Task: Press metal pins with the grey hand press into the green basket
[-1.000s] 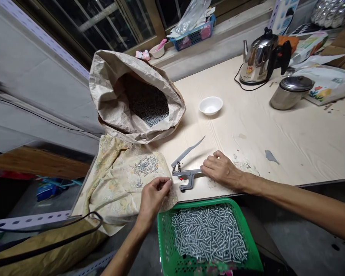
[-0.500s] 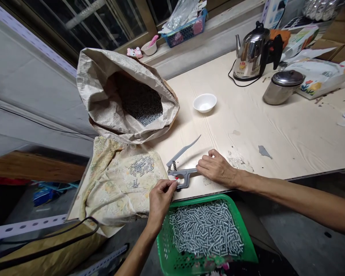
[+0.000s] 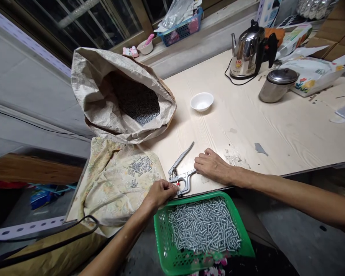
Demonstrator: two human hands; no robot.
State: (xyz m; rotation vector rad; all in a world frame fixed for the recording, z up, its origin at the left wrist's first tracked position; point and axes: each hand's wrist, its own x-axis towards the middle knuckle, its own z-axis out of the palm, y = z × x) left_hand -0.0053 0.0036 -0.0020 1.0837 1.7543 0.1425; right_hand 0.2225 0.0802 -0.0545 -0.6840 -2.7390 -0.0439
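We see grey pliers (image 3: 187, 177) with a red tip (image 3: 177, 184), silver screws (image 3: 205, 226) in a near green basket (image 3: 242, 228), a pale-yellow patterned cloth (image 3: 115, 191) left, and a white bowl (image 3: 201, 101) farther off.

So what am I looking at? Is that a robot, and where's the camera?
No robot: these are a person's own two bare hands. The camera is worn on their head, looking forward and down. The right hand holds the handle end of a grey hand tool. The left hand has its fingers bent beside the tool's small red part; I can't tell whether they pinch anything. On the table are a big sack with metal bits inside, a cloth with a little metal pile, a white bowl and a kettle. A green basket of screw-like pieces sits by the near edge.
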